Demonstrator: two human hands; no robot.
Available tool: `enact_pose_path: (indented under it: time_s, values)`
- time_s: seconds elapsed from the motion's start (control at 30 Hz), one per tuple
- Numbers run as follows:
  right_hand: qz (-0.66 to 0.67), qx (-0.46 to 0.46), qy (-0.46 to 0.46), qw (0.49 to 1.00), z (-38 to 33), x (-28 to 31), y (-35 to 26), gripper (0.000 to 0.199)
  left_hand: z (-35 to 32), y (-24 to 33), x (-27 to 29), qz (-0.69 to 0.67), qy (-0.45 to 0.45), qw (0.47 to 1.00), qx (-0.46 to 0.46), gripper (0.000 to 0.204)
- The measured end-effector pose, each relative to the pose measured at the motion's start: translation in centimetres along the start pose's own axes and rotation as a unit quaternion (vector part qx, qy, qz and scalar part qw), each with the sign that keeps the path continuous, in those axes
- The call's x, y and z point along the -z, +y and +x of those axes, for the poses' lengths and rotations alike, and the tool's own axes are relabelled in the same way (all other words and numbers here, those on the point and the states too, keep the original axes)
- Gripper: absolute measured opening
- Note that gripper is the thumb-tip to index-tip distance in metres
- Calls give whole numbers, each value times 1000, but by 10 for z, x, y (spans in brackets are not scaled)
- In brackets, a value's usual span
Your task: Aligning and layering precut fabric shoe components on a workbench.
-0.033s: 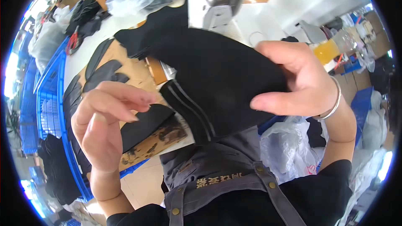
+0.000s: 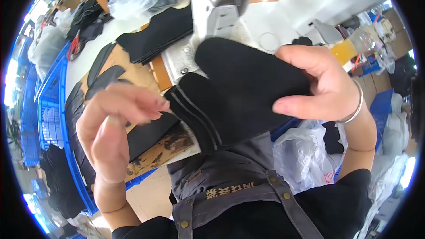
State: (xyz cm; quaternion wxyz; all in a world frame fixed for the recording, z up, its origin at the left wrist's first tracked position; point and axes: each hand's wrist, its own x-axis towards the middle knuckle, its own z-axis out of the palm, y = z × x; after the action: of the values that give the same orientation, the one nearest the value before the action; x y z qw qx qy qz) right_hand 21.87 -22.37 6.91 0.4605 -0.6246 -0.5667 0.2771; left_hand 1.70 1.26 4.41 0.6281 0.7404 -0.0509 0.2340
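Observation:
My right hand (image 2: pixel 325 86) grips a black mitten-shaped fabric piece (image 2: pixel 252 90) between thumb and fingers at its right end. Two pale stripes run along the piece's left end, and a rounded lobe sticks up beside them. My left hand (image 2: pixel 117 121) is raised at the striped edge, thumb apart from its bent fingers, with nothing visible in it. Its fingertips are slightly blurred and come very close to the edge; whether they touch it I cannot tell. Behind the piece stands a white sewing machine (image 2: pixel 219 15).
A stack of black fabric pieces (image 2: pixel 155 33) lies left of the machine. More dark cut pieces rest on a wooden board (image 2: pixel 166 150). Blue crates (image 2: pixel 53 119) stand at the left, near red-handled scissors (image 2: pixel 74 46). Clear plastic bags (image 2: pixel 303 150) hang at my right.
The fabric piece has shifted slightly down, and its outline now stands apart from the stack behind. My left fingertips have moved a little right, closer to the striped edge.

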Motion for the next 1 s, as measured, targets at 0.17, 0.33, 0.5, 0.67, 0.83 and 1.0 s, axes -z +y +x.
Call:
enact_pose_path:
  time_s: [0.17,0.33,0.5,0.67,0.83,1.0]
  values:
    - [-42,26,-142,989,-30,34,4,33,53,-8,-66,102,-116,986,-66,72]
    - [-43,17,-187,981,-35,45,12,39,74,3,-97,138,-286,926,207,24]
    - [-82,-123,-84,985,-43,42,31,43,73,-15,-116,206,-226,919,249,21]
    - [-39,-171,-60,983,-46,34,26,45,69,-9,-118,187,-207,920,276,20]
    - [-104,-140,-60,983,-51,32,29,41,62,-13,-119,212,-219,914,269,26]
    - [-136,-223,-66,963,-49,30,25,35,60,-15,-123,269,-219,909,230,33]
